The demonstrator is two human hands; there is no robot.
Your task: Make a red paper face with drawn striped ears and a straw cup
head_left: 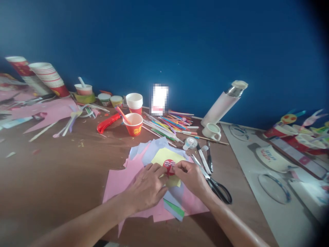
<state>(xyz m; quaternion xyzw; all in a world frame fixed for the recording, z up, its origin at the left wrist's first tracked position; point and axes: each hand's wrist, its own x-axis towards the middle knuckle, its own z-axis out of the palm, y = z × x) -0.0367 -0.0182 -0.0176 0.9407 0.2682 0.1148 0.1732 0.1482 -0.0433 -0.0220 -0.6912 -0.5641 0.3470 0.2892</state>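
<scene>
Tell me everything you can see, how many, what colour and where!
Face disc: one, red, between the hands
Papers: many, mostly pink, bluish, yellow, under the hands
Scissors: one pair, black-handled, beside the right hand
Cups: many, red and white, some stacked, back, left and far right
Curved thing: one, bright red, left of a cup
Sticks: many, mixed colours, back middle
Bottle: one, pale, by the wall
Mug: one, pale, below the bottle
Table: one, brown, underneath
Wall: one, blue, behind
Right-side crafts: several, too blurry to count
Left hand: one, bare, disc's left
Right hand: one, bare, disc's right
</scene>
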